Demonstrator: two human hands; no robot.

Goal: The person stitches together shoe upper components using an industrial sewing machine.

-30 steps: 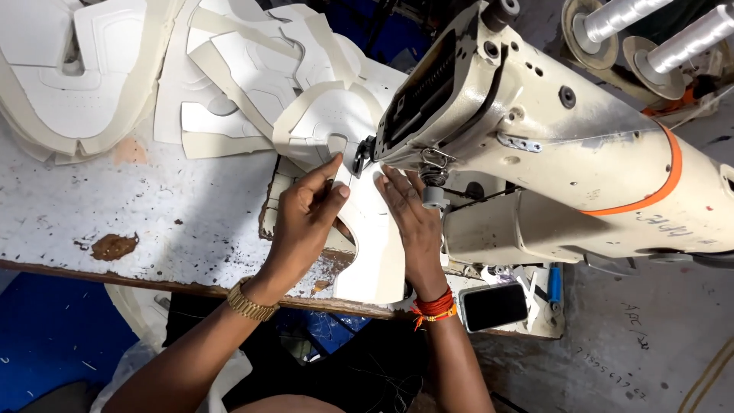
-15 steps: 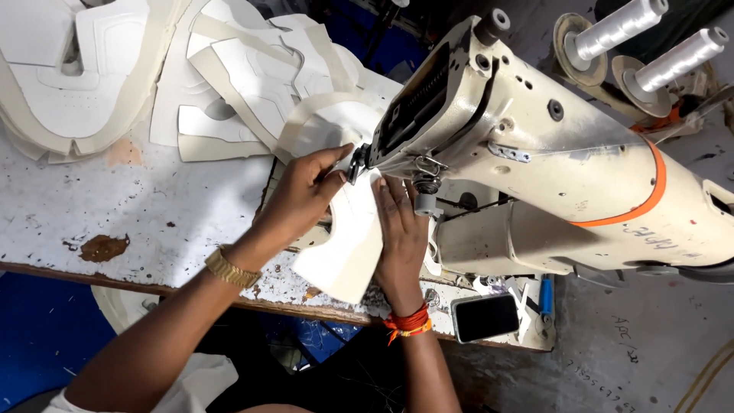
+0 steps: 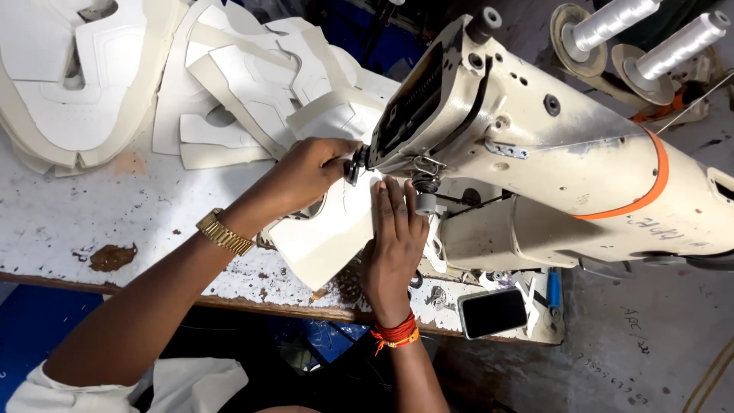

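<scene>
1. Cream-white, flat and thin: cut panel [image 3: 329, 237] lying under the head of the sewing machine [image 3: 535, 153], far edge tucked in by the needle area, near corner hanging just past the edge of the worn table [image 3: 92, 206].
2. Right hand [image 3: 394, 245] spread flat on top, fingers [image 3: 382, 200] together and pointing toward the needle, pressing the panel down, not pinching it.
3. Left hand [image 3: 310, 172] curled just beyond the flat palm, fingertips bunched at the machine's front end; whether pinching the panel's edge or a machine part, cannot tell.
4. Looks light and semi-stiff, holding its shape over the table edge without drooping; probably smooth enough to slide under a palm.
5. Best held flat from above close to the needle, with a light pinch at the far edge for steering; likely to crease if gripped hard.
6. Beyond the left hand's grip: pile of matching white pieces [image 3: 229, 84]. Nearer than the right wrist: dark phone [image 3: 493, 312].
</scene>
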